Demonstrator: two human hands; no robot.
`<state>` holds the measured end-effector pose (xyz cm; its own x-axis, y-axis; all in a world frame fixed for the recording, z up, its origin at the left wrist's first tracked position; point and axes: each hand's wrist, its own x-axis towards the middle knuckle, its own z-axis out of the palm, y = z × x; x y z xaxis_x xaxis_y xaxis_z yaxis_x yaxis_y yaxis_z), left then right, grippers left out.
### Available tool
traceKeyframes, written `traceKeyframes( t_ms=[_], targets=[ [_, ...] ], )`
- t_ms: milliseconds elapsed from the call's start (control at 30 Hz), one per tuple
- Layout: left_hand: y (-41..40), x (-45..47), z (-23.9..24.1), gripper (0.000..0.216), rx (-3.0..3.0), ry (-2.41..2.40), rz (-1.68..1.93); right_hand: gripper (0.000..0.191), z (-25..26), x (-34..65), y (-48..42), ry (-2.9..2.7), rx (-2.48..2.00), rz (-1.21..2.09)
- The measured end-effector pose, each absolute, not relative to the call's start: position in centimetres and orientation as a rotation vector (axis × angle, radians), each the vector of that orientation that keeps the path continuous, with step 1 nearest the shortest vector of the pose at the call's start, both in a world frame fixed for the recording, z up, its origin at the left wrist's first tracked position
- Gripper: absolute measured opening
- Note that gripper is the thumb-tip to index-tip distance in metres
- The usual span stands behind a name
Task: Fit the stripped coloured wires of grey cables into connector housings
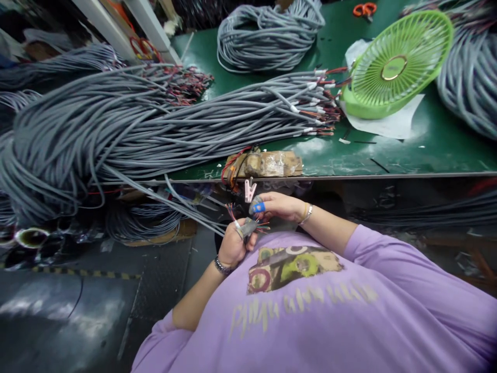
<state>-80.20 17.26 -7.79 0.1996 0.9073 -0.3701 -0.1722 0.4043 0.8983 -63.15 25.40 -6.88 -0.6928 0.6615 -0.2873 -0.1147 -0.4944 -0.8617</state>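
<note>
My left hand (232,243) is closed round the end of a grey cable (202,220) whose thin coloured wires (261,226) fan out past my taped thumb. My right hand (276,205) is curled above it, a blue finger cot on one fingertip, pinching at those wire ends. Both hands work just below the edge of the green table (427,150), over my purple shirt. The cable runs left to a big bundle of grey cables (128,124) draped over the table edge.
A green fan (396,65) lies on white paper at the right. Coils of grey cable (267,36) sit at the back and far right (471,83). A taped wooden block (266,165) with a pink clip (249,190) sits at the table edge. Orange scissors (365,9) lie far back.
</note>
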Motion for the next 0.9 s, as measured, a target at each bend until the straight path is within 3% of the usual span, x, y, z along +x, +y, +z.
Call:
traceKeyframes(
  t_ms=[167,367,633,800,900],
  targets=[
    [17.2,-79.9,-7.6,0.035,0.837,1.131,0.858,0.026,-7.2,-63.7,25.6,-1.270,-0.881,2.081],
    [17.1,-79.8,-7.6,0.036,0.849,1.125,0.821,0.036,-7.0,-64.3,25.5,-1.330,-0.846,2.019],
    [17.2,-80.4,-7.4,0.031,0.801,1.064,0.904,0.033,-8.2,-63.3,26.3,-1.000,-0.912,2.158],
    [17.9,-80.1,-6.3,0.033,0.748,0.998,0.972,0.046,-7.8,-63.5,27.1,-0.793,-0.821,2.341],
    [18.6,-79.6,-5.8,0.033,0.748,0.984,1.003,0.046,-7.6,-64.5,27.0,-0.924,-0.793,2.195]
  ],
)
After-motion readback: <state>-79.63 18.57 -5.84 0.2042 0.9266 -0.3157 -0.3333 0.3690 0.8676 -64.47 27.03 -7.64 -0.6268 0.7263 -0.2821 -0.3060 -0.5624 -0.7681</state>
